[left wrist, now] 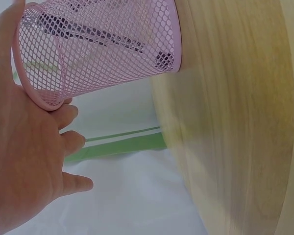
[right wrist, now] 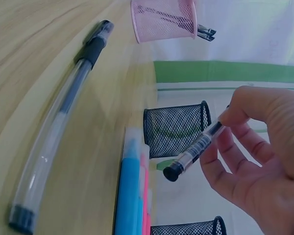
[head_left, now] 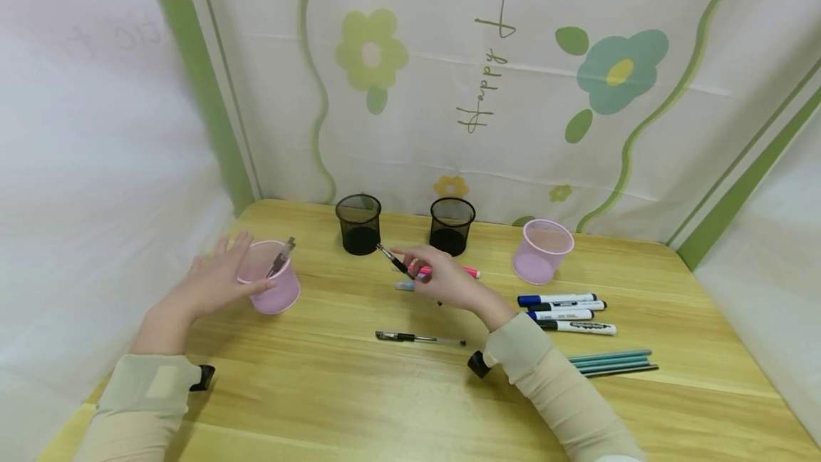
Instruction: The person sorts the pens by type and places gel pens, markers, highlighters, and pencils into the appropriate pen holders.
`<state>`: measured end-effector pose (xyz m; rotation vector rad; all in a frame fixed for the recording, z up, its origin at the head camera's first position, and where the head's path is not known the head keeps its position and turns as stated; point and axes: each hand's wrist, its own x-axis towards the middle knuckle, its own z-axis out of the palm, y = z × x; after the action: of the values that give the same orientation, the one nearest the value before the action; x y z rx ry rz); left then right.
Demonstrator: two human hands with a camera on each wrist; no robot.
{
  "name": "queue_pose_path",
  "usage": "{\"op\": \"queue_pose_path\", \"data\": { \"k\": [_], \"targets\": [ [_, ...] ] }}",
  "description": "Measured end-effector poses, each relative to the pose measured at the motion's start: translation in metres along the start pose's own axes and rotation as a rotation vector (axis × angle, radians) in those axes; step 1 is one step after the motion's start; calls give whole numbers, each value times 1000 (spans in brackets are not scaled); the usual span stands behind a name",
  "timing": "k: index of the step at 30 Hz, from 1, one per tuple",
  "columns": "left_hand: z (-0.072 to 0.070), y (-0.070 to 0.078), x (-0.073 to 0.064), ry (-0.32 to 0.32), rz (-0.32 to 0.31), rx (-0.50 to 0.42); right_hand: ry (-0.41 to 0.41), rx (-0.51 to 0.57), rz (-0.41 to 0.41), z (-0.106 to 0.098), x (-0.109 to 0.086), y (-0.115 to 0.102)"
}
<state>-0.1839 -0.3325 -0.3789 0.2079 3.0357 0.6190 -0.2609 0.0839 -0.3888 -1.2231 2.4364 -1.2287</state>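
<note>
At the left of the table, my left hand point(head_left: 221, 276) holds a pink mesh pen cup point(head_left: 277, 298) by its rim, thumb along the near side. Gel pens point(head_left: 280, 259) lean inside the cup, and their dark parts show through the mesh in the left wrist view. Over the middle of the table, my right hand point(head_left: 445, 278) pinches a clear gel pen point(right wrist: 193, 151) with a black grip, its front end pointing up and left. Another gel pen point(head_left: 420, 338) lies on the table closer to me.
Two black mesh cups point(head_left: 359, 241) point(head_left: 451, 241) and a second pink cup point(head_left: 541, 262) stand along the back. Pink and blue highlighters point(right wrist: 129, 196) lie beneath my right hand. Whiteboard markers point(head_left: 571, 316) and green pencils point(head_left: 612, 361) lie at the right.
</note>
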Motion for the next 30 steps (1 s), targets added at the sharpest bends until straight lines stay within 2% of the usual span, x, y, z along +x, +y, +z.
{"op": "queue_pose_path", "data": {
  "k": [4,11,19,23,30],
  "targets": [
    [1,-1,1,-1,-4,6,22,71,42,4,8,-3],
    [1,-2,2,10,-6,56,80,160,26,13,20,-10],
    [-1,1,0,5,-9,70,143,302,56,21,36,-18],
    [-1,2,1,5,-8,75,170,366,27,27,46,-25],
    [-1,2,1,7,-5,66,237,403,-11,41,61,-33]
  ]
}}
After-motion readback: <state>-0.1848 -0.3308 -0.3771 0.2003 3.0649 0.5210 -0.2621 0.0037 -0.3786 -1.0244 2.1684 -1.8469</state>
